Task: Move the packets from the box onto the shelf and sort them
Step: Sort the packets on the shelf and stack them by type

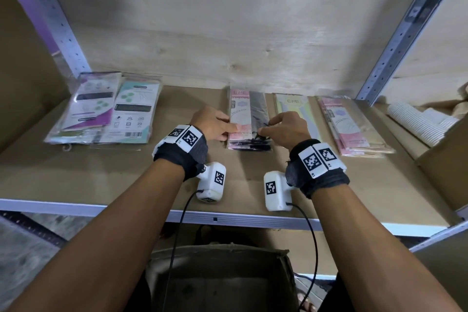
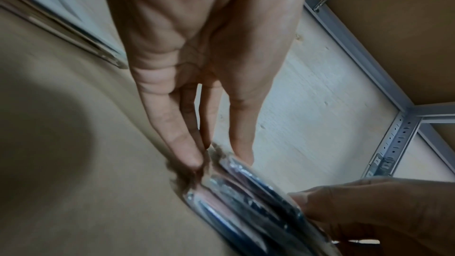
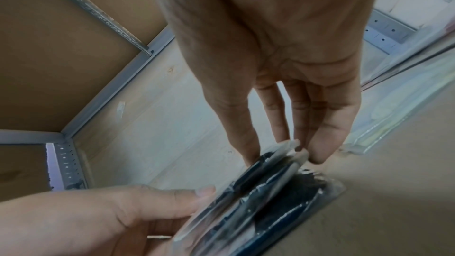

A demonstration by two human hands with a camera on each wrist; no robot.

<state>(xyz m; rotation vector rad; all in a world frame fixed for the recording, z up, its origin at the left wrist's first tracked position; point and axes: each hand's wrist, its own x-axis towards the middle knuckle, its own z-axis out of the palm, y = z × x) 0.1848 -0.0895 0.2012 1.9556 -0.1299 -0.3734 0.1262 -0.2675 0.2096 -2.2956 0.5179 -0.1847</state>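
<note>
A stack of pink-and-black packets (image 1: 249, 119) lies flat in the middle of the cardboard-lined shelf (image 1: 126, 175). My left hand (image 1: 229, 130) pinches its near left corner, thumb on top and fingers (image 2: 187, 153) down at the stack's edge (image 2: 246, 192). At the near right corner my right hand (image 1: 263, 130) pinches the same stack (image 3: 270, 192), its fingers (image 3: 325, 143) curled beside it. The brown box (image 1: 220, 273) stands open below the shelf between my forearms; its inside is dark.
A pile of purple and teal packets (image 1: 101, 111) sits at the shelf's left. A yellow packet (image 1: 293, 106) and a pink pile (image 1: 352, 126) lie right of the hands. Metal uprights (image 1: 395, 43) frame the bay. White corrugated rolls (image 1: 415, 119) fill the neighbouring bay.
</note>
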